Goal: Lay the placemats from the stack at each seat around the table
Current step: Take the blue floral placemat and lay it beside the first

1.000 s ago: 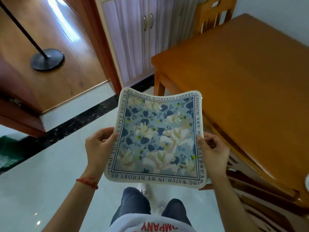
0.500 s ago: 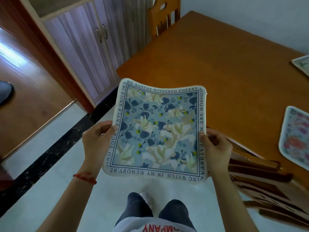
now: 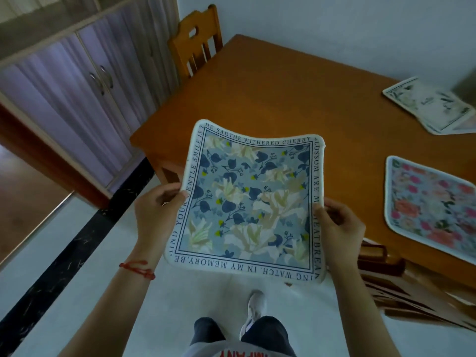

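Observation:
I hold a square blue floral placemat (image 3: 249,202) with a lettered white border flat in the air, over the near corner of the wooden table (image 3: 278,99). My left hand (image 3: 157,212) pinches its left edge and my right hand (image 3: 340,225) grips its right edge. On the table's right side lies a pink floral placemat (image 3: 432,210). Farther back at the right rests a pale placemat (image 3: 427,106), with another mat's corner showing under it.
A wooden chair (image 3: 195,45) stands at the table's far left end. Another chair's back (image 3: 401,284) is tucked under the near edge at my right. A cabinet with purple-curtained doors (image 3: 85,99) lines the left wall. White floor tiles lie below.
My view has swung right along the table. The two placemats on the table have come further into sight. The held placemat stays in both hands, now over the table corner.

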Demonstrator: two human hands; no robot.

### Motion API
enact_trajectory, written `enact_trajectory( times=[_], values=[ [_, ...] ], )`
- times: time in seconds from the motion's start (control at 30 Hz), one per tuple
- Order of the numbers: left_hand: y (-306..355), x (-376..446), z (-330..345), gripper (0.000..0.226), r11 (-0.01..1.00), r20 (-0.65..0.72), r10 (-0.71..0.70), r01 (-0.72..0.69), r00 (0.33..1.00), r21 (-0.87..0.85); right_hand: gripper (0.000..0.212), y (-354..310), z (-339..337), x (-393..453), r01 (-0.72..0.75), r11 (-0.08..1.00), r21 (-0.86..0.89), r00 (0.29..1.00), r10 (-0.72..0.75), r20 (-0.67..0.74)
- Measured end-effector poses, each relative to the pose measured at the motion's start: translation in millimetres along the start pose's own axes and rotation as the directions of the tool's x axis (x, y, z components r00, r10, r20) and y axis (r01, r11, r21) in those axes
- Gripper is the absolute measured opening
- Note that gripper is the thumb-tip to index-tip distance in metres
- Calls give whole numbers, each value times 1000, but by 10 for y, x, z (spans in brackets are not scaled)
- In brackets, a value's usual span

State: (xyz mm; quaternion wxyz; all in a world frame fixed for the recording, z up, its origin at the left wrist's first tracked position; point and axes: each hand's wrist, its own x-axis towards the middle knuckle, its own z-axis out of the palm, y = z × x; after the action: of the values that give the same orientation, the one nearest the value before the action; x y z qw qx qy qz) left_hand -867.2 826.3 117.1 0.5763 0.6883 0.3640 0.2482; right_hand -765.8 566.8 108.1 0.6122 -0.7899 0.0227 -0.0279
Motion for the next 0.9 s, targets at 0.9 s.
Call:
enact_trajectory(
  times=[0.9],
  values=[
    [454,995,2207,21,996,218,-5,-14,976,87,14,443,-500,2003,-134,990,-33,979,127,-159]
  ],
)
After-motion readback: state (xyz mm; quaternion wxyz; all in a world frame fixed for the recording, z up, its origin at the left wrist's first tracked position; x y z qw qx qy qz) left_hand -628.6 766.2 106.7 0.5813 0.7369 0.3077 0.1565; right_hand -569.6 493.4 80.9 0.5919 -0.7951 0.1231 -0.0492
